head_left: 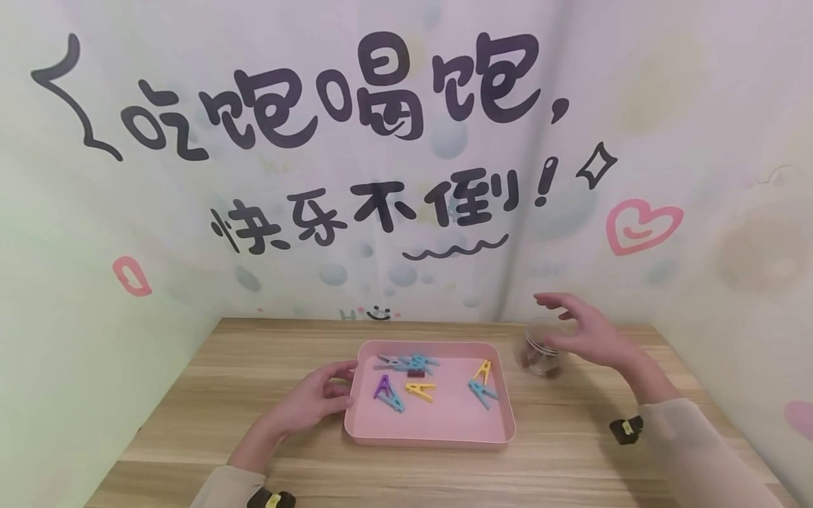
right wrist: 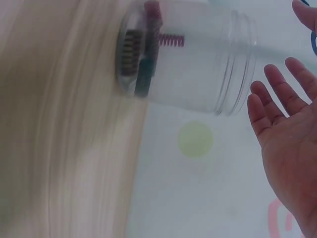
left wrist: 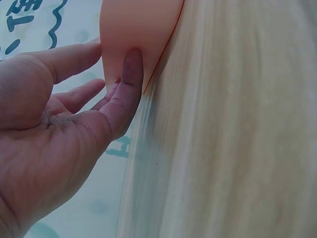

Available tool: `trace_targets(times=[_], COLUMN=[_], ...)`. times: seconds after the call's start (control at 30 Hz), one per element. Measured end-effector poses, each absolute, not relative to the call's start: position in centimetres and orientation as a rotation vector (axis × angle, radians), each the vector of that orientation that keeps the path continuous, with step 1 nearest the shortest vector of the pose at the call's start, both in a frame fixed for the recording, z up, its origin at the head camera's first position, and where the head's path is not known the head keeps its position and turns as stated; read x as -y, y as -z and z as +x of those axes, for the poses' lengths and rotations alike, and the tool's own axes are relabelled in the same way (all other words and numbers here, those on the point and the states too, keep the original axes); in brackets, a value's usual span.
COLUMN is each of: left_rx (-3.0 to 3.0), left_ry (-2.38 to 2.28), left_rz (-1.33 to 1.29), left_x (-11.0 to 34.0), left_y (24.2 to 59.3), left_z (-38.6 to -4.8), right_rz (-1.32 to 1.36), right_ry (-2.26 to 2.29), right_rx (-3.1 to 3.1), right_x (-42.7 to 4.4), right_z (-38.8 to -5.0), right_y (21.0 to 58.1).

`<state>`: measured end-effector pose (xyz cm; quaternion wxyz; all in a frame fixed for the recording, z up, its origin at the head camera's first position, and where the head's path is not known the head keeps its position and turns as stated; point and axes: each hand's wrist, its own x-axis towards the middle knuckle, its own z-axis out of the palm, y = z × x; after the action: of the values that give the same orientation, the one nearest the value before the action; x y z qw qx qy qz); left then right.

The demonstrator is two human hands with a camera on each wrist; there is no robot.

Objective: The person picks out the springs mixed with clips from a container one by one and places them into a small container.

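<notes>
A pink rectangular tray [head_left: 438,427] lies on the wooden table and holds several plastic clothes pegs: yellow pegs [head_left: 420,390], blue pegs [head_left: 389,398] and a purple peg [head_left: 384,385]. Among them is a small dark red piece [head_left: 416,373]. My left hand [head_left: 317,398] touches the tray's left wall with its fingertips; in the left wrist view the tray wall [left wrist: 141,27] meets the fingers. At the right, my right hand [head_left: 587,335] hovers by the rim of a clear jar [right wrist: 198,74], fingers spread and not around it. Toothed dark red and teal pieces [right wrist: 144,74] lie at the jar's bottom.
The wooden table [head_left: 254,353] ends at the back against a printed cloth [head_left: 381,282] with large dark characters. Similar cloth hangs at both sides. The jar stands right of the tray, near the table's back edge.
</notes>
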<state>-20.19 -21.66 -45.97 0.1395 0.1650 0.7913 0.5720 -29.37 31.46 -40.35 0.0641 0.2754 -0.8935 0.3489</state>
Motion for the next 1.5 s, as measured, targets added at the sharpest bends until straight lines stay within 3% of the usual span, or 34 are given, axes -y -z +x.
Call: trace_targets(times=[1.5], left_rx=[-2.312], left_ry=[-1.625], left_rz=[0.42], left_x=[21.6], left_y=[45.8], left_z=[-20.0], right_rz=[1.366], right_ry=[-1.132], right_rx=[2.835], right_x=[-15.9], right_z=[-29.8], right_y=[39.0])
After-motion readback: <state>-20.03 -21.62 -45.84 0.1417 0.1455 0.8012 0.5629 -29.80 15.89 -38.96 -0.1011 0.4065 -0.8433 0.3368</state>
